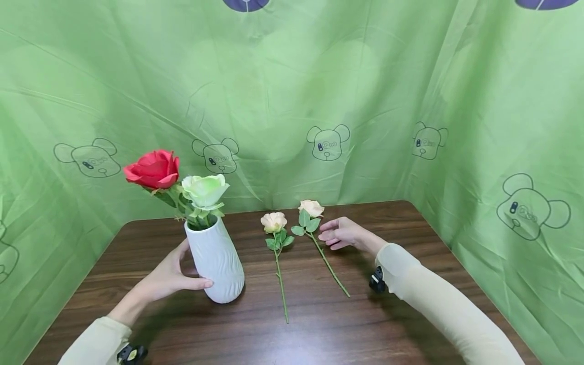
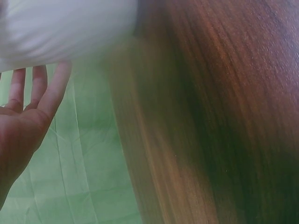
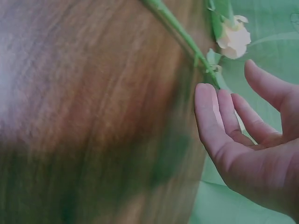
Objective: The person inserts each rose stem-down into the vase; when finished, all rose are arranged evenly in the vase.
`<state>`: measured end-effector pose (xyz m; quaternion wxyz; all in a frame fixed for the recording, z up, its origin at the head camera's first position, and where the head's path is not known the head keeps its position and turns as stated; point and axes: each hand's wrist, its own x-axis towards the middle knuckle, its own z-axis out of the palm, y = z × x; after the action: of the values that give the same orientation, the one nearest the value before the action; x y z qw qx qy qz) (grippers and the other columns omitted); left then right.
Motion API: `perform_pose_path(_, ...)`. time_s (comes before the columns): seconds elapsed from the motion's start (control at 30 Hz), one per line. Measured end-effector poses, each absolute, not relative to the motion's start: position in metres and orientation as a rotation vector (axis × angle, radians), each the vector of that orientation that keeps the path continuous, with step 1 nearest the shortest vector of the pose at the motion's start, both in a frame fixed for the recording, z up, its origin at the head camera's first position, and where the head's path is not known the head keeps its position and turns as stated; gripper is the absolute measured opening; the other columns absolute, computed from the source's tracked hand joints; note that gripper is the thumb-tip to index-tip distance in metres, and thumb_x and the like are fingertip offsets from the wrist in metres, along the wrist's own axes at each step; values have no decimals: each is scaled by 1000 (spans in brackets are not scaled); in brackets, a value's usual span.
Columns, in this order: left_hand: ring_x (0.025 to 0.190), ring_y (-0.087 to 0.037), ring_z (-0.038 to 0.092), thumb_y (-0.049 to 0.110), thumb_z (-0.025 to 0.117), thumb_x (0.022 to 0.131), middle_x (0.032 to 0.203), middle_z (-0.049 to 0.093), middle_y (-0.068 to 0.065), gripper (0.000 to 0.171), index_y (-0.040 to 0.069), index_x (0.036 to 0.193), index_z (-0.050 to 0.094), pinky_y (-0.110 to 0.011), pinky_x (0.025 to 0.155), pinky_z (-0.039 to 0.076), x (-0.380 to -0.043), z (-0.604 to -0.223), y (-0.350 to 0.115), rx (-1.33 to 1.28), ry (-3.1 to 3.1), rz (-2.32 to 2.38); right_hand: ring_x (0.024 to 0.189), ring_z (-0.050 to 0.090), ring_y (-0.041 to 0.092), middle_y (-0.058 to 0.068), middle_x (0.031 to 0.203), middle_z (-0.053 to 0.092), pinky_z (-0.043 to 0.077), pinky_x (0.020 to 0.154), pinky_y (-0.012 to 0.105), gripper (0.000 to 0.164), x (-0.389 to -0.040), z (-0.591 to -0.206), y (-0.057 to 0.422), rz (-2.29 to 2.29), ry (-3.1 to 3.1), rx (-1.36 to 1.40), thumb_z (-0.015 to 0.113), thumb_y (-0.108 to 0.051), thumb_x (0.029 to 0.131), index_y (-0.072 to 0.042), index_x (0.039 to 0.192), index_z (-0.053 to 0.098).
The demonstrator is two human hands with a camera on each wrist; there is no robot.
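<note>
My left hand (image 1: 171, 276) grips a white ridged vase (image 1: 216, 261), thumb across its front and fingers round the far side. The vase leans slightly to the left. A red rose (image 1: 154, 170) and a pale green-white rose (image 1: 205, 191) stand in it. In the left wrist view, the fingers (image 2: 53, 88) reach up against the blurred vase wall. Next to the right-hand peach rose (image 1: 312, 208), my right hand (image 1: 345, 234) has its fingers loosely extended, fingertips close to the stem and leaves. Another peach rose (image 1: 274, 223) lies between that rose and the vase.
Both peach roses lie on a dark brown wooden table (image 1: 319, 334), stems pointing toward me. Green cloth (image 1: 283, 91) printed with bear heads hangs behind the table and along both sides. Each sleeve has a small black device (image 1: 377, 280) at the wrist.
</note>
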<state>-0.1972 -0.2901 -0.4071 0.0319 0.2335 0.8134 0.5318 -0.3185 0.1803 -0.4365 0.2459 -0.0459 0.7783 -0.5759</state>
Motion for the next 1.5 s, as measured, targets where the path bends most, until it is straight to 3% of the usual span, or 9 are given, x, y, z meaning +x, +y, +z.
perform_pose_path(0.2,118,-17,57,4,90,73,135,52,-16,100,9,153,31,-46,87,60,-197,-408,-290,724,2498,1649,95,69,29,10,107,72,62,83,44,55,-320,-451,175,-1626,2095,-74,76,-10,92,8,138,52)
perform_pose_path(0.47,119,-20,57,3,90,73,135,52,-16,99,9,152,32,-45,87,60,-197,-409,-289,725,2487,1662,91,67,25,10,102,71,63,77,39,57,-318,-457,171,-1628,2124,-13,83,-12,85,5,133,57)
perform_pose_path(0.73,118,-18,57,3,90,73,134,53,-16,96,9,150,34,-43,87,60,-198,-410,-288,725,2499,1652,85,64,19,15,114,58,63,70,37,59,-310,-459,165,-1549,2227,-46,90,-13,78,0,128,61)
perform_pose_path(1.13,116,-16,58,1,89,73,133,54,-16,94,7,149,35,-40,87,61,-197,-410,-291,737,2514,1647,77,57,16,13,109,55,63,66,33,53,-310,-460,157,-1495,2287,-65,88,-7,79,-2,126,64)
perform_pose_path(1.5,117,-17,58,-1,88,73,133,54,-17,94,8,149,35,-40,87,61,-198,-411,-291,765,2483,1674,78,60,17,12,104,56,63,65,33,50,-310,-461,159,-1504,2287,-64,87,-5,79,-1,124,64)
